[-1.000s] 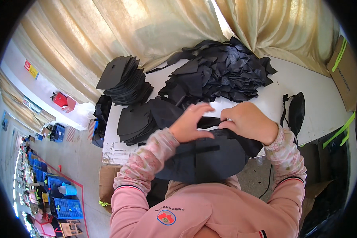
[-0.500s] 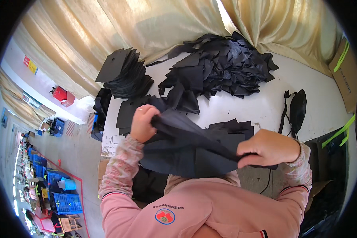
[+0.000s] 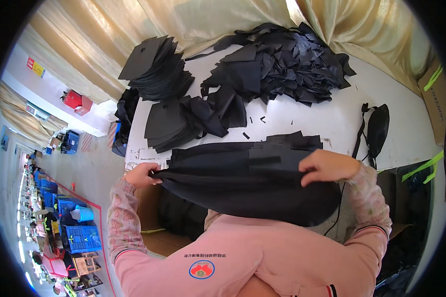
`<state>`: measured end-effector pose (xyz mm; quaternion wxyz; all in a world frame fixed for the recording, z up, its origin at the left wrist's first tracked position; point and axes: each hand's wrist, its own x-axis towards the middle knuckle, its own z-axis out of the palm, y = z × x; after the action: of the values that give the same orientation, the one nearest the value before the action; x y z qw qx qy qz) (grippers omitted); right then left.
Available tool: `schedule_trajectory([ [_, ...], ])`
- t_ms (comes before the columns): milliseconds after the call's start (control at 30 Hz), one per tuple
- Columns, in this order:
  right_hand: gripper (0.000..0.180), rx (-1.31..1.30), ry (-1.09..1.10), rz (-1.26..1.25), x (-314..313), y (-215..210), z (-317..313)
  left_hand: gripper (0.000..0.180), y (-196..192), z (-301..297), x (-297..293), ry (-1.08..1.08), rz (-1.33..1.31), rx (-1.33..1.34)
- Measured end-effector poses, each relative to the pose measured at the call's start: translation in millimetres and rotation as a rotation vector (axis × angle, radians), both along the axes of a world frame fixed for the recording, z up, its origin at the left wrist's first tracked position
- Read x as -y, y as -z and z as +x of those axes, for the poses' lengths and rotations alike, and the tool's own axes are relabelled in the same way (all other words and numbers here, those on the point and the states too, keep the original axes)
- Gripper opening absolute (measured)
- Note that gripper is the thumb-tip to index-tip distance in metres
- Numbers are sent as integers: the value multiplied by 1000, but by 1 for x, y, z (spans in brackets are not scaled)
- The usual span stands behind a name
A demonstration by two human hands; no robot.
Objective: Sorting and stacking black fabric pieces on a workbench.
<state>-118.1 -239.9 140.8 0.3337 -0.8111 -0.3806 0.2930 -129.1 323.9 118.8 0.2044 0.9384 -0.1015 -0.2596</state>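
Hands (image 3: 142,175) (image 3: 328,166) on stretched black fabric (image 3: 243,183)

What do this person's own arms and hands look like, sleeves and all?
Both arms wear pale pink sleeves with a faint speckled pattern and ribbed cuffs edged by a dark stripe. The left hand and right hand are bare: no gloves, no rings or watch visible.
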Motion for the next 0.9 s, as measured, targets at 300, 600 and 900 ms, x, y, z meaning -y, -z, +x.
schedule_trajectory([
  [300, 25, 393, 301, -249, -20, 113, 31, 24, 86, 32, -17, -360, -220, -450],
  [600, 23, 375, 317, 12, -20, 99, 20, 50, 46, 20, -35, -447, -276, -657],
  [900, 21, 458, 329, 82, -26, 115, 25, 39, 68, 8, -65, -508, -333, -636],
])
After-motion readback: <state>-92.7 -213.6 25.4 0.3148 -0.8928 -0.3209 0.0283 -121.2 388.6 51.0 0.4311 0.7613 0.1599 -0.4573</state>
